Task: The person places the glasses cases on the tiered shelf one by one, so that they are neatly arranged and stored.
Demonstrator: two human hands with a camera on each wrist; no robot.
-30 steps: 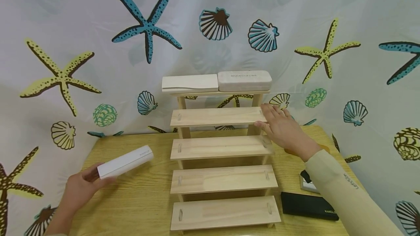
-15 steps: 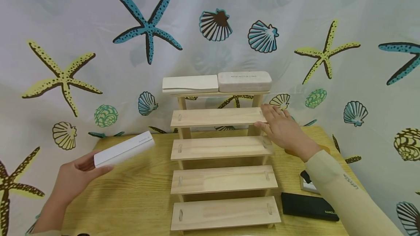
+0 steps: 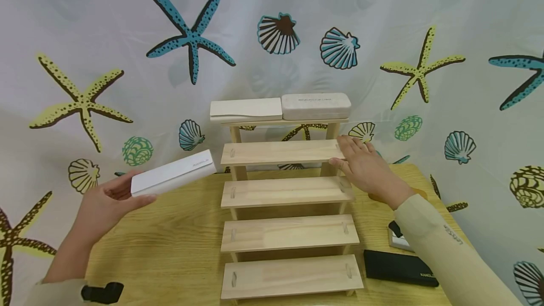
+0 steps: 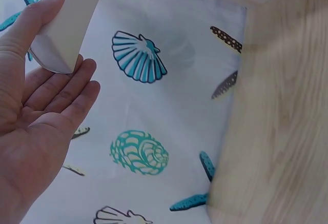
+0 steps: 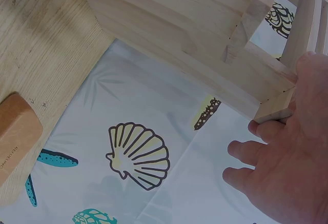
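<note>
My left hand (image 3: 104, 204) grips the near end of a white glasses case (image 3: 172, 174) between thumb and fingers. It holds the case raised and tilted over the left of the table, its far end close to the rack's second shelf from the top. The left wrist view shows the thumb over the case (image 4: 77, 24) and fingers beneath it. My right hand (image 3: 367, 169) rests at the right end of that shelf (image 3: 280, 151) on the stepped wooden rack, fingers extended, thumb at the front edge. In the right wrist view its fingertips (image 5: 238, 175) lie beside the shelf's end.
On the top shelf sit a white flap case (image 3: 246, 110) and a pale rounded case (image 3: 316, 106). Right of the rack lie a black case (image 3: 399, 268), a white item with a black part (image 3: 398, 237) and a tan case (image 5: 18, 137). A patterned curtain (image 3: 272, 74) hangs behind.
My left hand has lifted the white glasses case upward and moved it right, toward the rack. My right hand has stayed in place on the shelf's end.
</note>
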